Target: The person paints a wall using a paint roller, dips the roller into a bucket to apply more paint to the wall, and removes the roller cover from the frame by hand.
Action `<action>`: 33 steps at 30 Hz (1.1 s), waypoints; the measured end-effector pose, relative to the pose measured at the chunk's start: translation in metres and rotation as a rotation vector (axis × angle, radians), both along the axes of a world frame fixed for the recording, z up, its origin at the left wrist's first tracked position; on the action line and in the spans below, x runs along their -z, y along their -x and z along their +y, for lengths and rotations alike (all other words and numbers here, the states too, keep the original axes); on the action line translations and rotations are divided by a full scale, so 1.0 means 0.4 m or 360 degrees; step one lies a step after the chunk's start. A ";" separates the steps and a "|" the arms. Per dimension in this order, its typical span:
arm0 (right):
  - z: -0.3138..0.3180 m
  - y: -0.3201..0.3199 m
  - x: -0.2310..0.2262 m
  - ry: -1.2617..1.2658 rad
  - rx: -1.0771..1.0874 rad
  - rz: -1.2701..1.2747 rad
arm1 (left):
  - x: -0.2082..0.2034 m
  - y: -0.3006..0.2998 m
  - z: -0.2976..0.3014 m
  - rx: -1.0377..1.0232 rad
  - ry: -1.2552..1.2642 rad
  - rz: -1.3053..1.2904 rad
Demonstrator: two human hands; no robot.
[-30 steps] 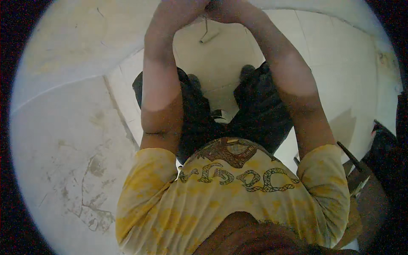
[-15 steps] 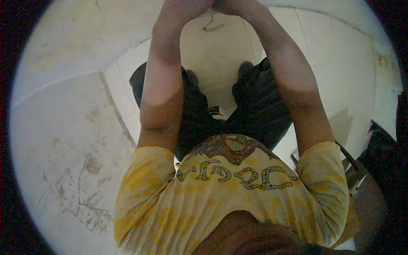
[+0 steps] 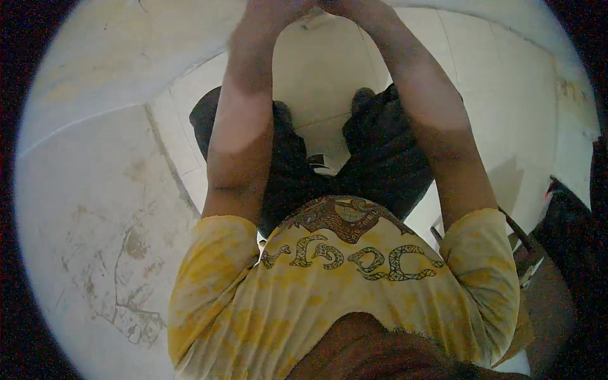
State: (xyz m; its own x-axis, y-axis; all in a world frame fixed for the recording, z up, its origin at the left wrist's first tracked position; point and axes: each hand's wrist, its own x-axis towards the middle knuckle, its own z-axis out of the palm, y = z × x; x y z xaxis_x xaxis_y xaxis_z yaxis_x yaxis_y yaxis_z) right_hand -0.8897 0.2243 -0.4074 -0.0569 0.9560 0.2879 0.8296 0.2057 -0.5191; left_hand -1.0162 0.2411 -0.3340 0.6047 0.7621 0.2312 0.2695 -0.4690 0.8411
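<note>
My left hand (image 3: 282, 9) and my right hand (image 3: 353, 8) meet at the top edge of the head view, held out in front of me. The edge cuts off most of both hands, so their fingers and anything in them are hidden. Just below the gap between them, a small thin strand (image 3: 306, 26) shows faintly against the floor; its kind is too blurred to tell. Both forearms reach forward over my knees, bare below yellow-and-white sleeves.
I sit with dark trousers (image 3: 386, 149) spread apart above a pale tiled floor (image 3: 316, 69). A worn, stained wall (image 3: 114, 221) rises at the left. To the right stand a brown chair-like piece (image 3: 551, 310) and a dark cloth (image 3: 567, 221).
The thin hooked strand that hung below my hands has risen toward them and shows less. Both hands have shifted very slightly; my arms stay nearly in place.
</note>
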 end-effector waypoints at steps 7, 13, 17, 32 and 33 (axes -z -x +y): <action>0.025 0.000 -0.014 -0.0254 -0.0367 -0.0551 | -0.009 0.005 -0.003 0.0036 -0.0024 -0.0043; -0.013 -0.026 -0.018 0.0055 -0.0246 -0.0756 | 0.006 -0.025 0.000 -0.0020 -0.0051 -0.0124; 0.006 -0.033 -0.016 0.0158 -0.0228 -0.0721 | 0.006 -0.020 -0.007 0.0012 -0.0065 -0.0186; 0.038 -0.203 0.126 0.0037 -0.0395 -0.1433 | 0.001 -0.023 -0.002 -0.0048 -0.0239 -0.0259; 0.039 -0.206 0.129 0.0082 -0.0379 -0.1500 | 0.000 -0.022 -0.003 -0.0051 -0.0239 -0.0264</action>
State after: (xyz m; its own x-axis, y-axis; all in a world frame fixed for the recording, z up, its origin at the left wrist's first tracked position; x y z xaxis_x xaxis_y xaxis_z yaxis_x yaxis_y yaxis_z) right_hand -0.8072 0.2398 -0.4591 -0.4363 0.8997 -0.0167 0.8491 0.4177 0.3234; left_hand -1.0076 0.2400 -0.3339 0.5251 0.7300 0.4375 0.1502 -0.5855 0.7966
